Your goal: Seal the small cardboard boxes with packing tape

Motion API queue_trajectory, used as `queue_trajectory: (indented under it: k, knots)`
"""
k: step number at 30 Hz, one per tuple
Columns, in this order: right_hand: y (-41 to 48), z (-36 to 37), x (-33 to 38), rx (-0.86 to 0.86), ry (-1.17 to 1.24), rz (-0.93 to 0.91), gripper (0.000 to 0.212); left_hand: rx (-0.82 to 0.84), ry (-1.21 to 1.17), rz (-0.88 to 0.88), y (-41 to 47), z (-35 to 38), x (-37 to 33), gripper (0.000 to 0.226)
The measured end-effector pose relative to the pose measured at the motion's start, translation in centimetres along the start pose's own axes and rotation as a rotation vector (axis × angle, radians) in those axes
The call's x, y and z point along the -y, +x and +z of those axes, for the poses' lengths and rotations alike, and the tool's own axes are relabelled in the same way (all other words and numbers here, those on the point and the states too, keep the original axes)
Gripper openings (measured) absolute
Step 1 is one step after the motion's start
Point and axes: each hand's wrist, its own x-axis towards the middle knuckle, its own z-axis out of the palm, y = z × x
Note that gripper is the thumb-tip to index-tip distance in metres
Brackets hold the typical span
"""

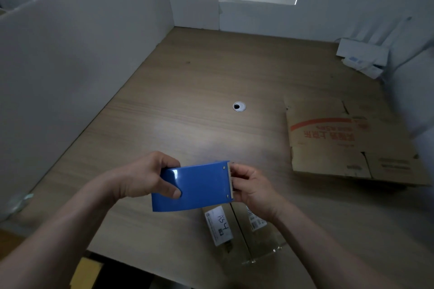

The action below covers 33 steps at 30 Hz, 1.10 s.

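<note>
A blue tape dispenser (199, 186) is held above the wooden desk (183, 101). My left hand (148, 175) grips its rear end, thumb on the blue face. At the toothed cutter end, my right hand (249, 186) has its fingers curled and pinches something at the blade, probably the tape end, though I cannot make the tape out. Below the dispenser lies a small cardboard box (244, 230) with white labels and a seam down the middle of its top. Clear tape seems to cover part of it.
A flattened cardboard box (347, 143) with red print lies at the right. A cable hole (239, 106) is set in the desk's middle. White partitions (70, 54) wall the left and back. A white packet (361, 56) sits in the far right corner.
</note>
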Motion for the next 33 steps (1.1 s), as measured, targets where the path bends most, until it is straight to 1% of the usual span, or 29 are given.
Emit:
queue_trajectory:
  k: [6,9,12,14,16,18,22,25,27,30,33]
  knots:
    - [-0.2,0.5,0.1,-0.061,-0.008,-0.014,0.042,0.003,-0.112,0.008,-0.3,0.3,0.1,0.02]
    - [-0.3,0.5,0.6,-0.079,0.063,0.009,0.041,-0.002,-0.149,0.006,-0.3,0.4,0.5,0.027]
    - [-0.6,0.4,1.0,-0.013,0.209,0.047,0.033,0.01,-0.155,0.007,-0.2,0.3,1.0,0.035]
    - [-0.8,0.3,1.0,0.043,0.26,0.068,0.034,0.008,-0.162,0.006,-0.1,0.3,1.2,0.035]
    - [-0.8,0.4,0.8,0.024,0.205,0.08,0.027,0.006,-0.164,0.008,0.0,0.5,1.4,0.035]
    - [-0.7,0.6,0.4,-0.052,0.101,0.105,0.023,0.013,-0.16,0.008,0.2,0.7,1.6,0.035]
    - [-0.4,1.5,0.2,-0.177,-0.088,0.142,0.011,0.027,-0.16,-0.004,0.5,1.2,2.0,0.026]
    - [-0.4,1.9,0.3,-0.233,-0.239,0.127,0.014,0.015,-0.156,-0.011,0.7,1.5,2.6,0.026]
    - [-0.3,1.8,0.2,-0.236,-0.317,0.114,0.016,0.011,-0.164,-0.01,0.8,1.5,3.1,0.025]
    - [-0.2,1.0,0.4,-0.199,-0.419,0.094,0.016,-0.005,-0.194,-0.004,0.7,1.7,3.9,0.031]
    - [0.6,-0.1,1.0,-0.192,-0.421,0.057,0.013,-0.037,-0.27,-0.003,0.5,2.2,4.7,0.041]
